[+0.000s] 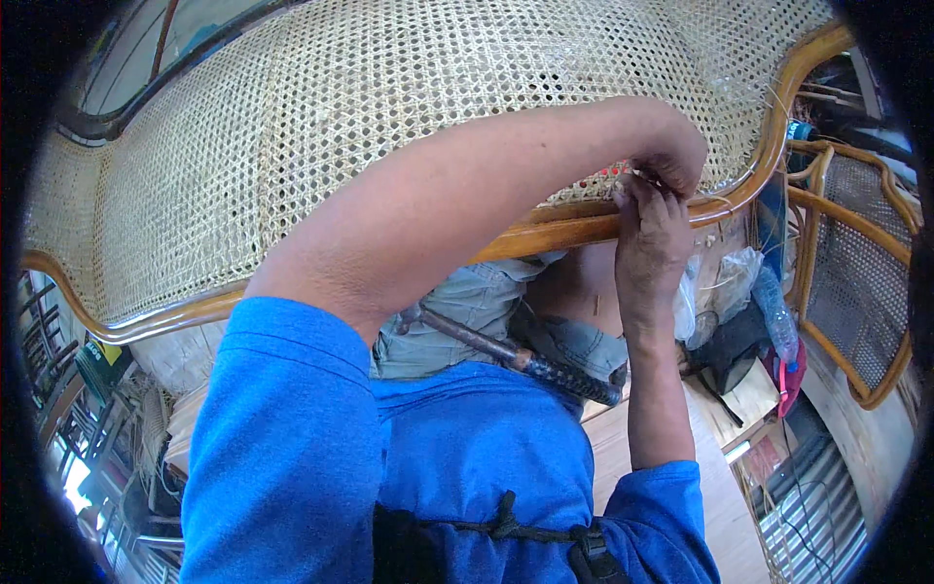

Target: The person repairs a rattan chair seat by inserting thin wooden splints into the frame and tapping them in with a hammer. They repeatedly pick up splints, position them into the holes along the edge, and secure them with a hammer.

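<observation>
Meeting at the wooden rim [574, 230], the left hand [678, 167] and right hand [655, 229] mask their own grip

A woven cane panel [389, 102] spreads across the upper part of the view, its near edge just beyond the person's lap; the top is cut off by the picture's border. The left forearm [467, 185] crosses over the mesh, covering a broad piece of it and part of the rim. At its end the wrist bends down, so the left fingers are almost wholly out of sight; how far they are closed, and on what, I cannot tell. The right hand rises from below with its back to the camera, fingers bent over the rim just beside the left hand. Its fingertips are in shadow, and whether they pinch anything cannot be made out. A speck of red shows under the left forearm, too small to identify. Beside the right hand, a thin cane strand [718, 200] lies over the rim.

A hammer [486, 346] with a black grip rests on the lap, its head partly hidden by the left arm. To the right, a clear plastic bottle [777, 316] stands near a crumpled plastic bag [736, 277], and a wooden chair [856, 263] runs into the dark fisheye edge.
</observation>
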The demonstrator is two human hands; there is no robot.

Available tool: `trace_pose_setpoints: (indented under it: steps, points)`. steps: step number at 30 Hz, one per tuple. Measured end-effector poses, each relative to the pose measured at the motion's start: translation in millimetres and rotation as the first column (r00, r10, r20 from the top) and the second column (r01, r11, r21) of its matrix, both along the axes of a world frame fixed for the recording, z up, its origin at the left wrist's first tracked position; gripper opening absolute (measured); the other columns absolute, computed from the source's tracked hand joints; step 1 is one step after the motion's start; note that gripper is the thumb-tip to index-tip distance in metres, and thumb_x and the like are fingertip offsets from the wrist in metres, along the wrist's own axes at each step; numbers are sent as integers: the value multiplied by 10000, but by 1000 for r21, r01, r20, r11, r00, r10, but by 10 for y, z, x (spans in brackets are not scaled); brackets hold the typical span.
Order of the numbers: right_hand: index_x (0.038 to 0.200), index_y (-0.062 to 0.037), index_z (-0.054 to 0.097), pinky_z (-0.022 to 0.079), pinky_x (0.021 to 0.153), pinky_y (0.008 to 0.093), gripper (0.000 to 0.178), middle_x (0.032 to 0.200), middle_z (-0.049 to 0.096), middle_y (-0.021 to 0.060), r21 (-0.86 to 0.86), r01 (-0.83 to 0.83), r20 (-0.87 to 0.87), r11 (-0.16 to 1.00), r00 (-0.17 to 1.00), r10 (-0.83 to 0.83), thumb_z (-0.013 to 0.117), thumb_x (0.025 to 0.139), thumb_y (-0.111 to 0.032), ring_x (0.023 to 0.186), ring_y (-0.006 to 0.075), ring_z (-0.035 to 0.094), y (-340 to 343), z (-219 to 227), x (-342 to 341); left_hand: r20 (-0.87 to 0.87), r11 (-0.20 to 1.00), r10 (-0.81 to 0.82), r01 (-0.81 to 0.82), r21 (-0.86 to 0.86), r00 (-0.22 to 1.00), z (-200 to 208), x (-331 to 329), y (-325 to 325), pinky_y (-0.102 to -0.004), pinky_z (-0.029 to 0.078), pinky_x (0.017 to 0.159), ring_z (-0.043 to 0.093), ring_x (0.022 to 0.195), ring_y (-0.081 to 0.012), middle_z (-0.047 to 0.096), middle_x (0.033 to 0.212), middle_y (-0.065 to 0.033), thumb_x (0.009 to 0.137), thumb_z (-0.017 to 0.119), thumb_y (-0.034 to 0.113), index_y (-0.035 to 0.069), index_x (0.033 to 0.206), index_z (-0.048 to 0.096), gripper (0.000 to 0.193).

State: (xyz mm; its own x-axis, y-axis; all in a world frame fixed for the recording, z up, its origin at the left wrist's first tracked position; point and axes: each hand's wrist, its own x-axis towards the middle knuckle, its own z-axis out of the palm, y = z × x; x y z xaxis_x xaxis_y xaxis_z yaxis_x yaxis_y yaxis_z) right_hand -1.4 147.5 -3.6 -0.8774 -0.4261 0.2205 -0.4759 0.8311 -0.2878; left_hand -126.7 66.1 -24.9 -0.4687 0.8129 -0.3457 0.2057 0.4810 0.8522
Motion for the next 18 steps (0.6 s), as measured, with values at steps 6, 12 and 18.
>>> trace_pose_setpoints:
  steps: [6,12,18]
  points:
    - [942,-47,615,464,807,395,200,927,610,141,45,-78,12,996,997,77,605,762,39,962,328,569,65,18,-42,37,998,-50,51,-42,998,69,-68,13,-382,481,578,579,644,-230,647,748,-140,705,598,173,-42,784,668,240]
    - [923,-67,624,468,809,394,216,976,600,146,17,-150,14,989,989,150,624,730,30,966,331,571,153,11,-61,30,963,-233,235,-136,972,-4,-175,151,-368,411,641,510,655,-182,610,750,-54,802,533,202,83,734,633,170]
    - [942,-112,633,473,776,423,233,995,583,128,181,-178,83,967,983,165,558,740,-22,954,338,559,195,53,-105,-19,986,-152,151,-65,988,-17,-186,115,-373,483,534,582,601,-220,647,726,-141,706,602,155,-40,773,680,220]
